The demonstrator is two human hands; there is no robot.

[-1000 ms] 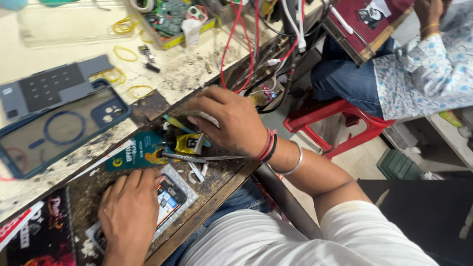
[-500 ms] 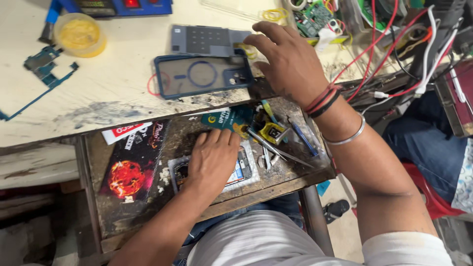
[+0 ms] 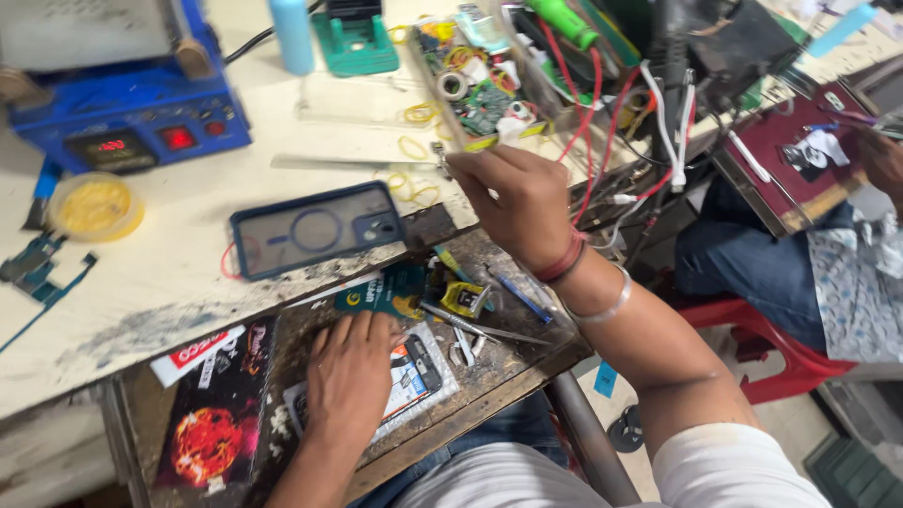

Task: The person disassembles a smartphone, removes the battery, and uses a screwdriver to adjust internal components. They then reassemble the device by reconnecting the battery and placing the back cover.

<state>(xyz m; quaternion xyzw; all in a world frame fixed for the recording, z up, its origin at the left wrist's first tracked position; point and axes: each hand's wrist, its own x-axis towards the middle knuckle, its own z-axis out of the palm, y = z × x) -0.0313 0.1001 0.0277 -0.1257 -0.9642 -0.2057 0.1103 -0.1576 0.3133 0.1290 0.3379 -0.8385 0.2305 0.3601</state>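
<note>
Two packets are lying left of the phone: a black one below, a red-white label beside. The left hand is pressing flat, fingers spread, on a card. The right hand is pinching a small metal part above the phone's right end.

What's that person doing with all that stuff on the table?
A person sits at a cluttered repair bench. The right hand pinches a small metal part above the white tabletop, near some yellow rubber bands. The left hand rests flat on a packet in the open drawer. A phone case lies nearby.
</note>
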